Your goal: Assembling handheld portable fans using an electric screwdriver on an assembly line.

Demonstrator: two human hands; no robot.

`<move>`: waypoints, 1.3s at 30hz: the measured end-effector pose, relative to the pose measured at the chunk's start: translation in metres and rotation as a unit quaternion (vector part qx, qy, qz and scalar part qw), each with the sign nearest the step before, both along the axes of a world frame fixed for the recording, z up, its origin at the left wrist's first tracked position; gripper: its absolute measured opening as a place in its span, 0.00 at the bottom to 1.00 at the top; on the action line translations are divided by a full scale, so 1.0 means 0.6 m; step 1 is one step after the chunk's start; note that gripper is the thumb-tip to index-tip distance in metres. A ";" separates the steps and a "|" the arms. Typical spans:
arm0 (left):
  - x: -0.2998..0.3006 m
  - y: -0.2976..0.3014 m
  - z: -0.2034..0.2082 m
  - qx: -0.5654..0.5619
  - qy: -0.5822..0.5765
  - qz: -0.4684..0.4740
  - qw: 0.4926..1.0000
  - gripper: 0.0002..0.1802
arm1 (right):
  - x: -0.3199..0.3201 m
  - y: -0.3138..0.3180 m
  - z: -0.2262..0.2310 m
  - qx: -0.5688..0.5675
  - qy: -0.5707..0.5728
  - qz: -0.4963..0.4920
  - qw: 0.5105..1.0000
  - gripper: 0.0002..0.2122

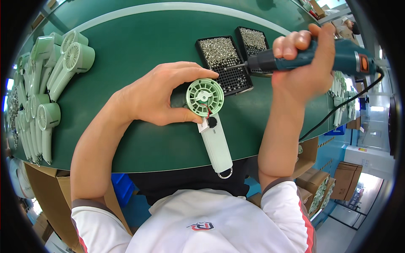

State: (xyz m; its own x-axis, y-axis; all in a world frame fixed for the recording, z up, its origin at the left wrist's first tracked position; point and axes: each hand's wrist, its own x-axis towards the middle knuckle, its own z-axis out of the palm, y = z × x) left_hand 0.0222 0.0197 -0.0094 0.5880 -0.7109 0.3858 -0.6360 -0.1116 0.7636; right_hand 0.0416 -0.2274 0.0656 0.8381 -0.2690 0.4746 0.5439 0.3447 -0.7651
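Note:
My left hand (pixel 157 93) is closed, thumb and fingers gripping the round light-green head of a handheld fan (pixel 216 142). The fan's pale handle points toward me, a metal ring at its end. Red and dark wires show at the open fan head, beside a small white piece. In my right hand (pixel 304 76) is a dark teal electric screwdriver (pixel 346 57), held level with its bit pointing left. The bit's tip is over the perforated part of a black screw tray (pixel 231 79); whether it touches a screw I cannot tell.
A second black tray of screws (pixel 252 37) stands right of the first. Several light-green fan bodies (pixel 46 116) are heaped on the green table's (pixel 139 40) left side. The screwdriver's black cord (pixel 337 110) hangs down at the right. Cardboard boxes (pixel 314 183) sit below the table edge.

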 end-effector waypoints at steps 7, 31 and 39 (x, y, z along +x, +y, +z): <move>0.001 -0.004 0.008 -0.014 -0.029 -0.010 0.999 0.40 | -0.039 0.009 0.026 0.048 -0.040 0.038 0.997 0.15; -0.012 -0.021 0.014 -0.124 -0.129 0.138 0.974 0.09 | -0.053 0.039 0.020 0.074 -0.027 0.090 0.993 0.17; -0.013 -0.018 0.020 -0.098 -0.143 0.134 0.976 0.09 | -0.051 0.030 0.010 -0.001 -0.072 0.116 0.991 0.18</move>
